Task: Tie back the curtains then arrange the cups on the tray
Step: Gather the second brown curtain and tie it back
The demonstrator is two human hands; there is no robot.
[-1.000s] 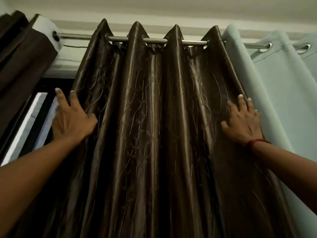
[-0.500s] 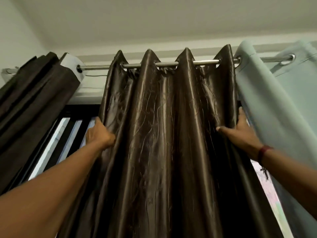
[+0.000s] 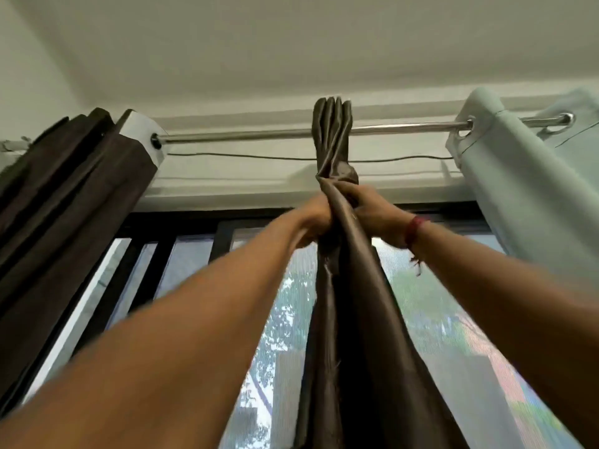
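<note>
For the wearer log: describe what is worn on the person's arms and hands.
Both forearms are bare, with no sleeves in view. The right hand has a red thread band round its wrist, a frayed end dangling. The left hand and wrist show nothing worn.

brown curtain (image 3: 356, 303): no print or label readable.
curtain rod (image 3: 243, 136): bare metal, no marking readable.
window (image 3: 453, 319), lower right of the frame: blurred, nothing legible.

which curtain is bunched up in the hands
The shiny brown middle curtain, squeezed into a narrow bundle by the left hand and right hand. The dark matte curtain at left and the pale green curtain at right hang untouched.
</note>
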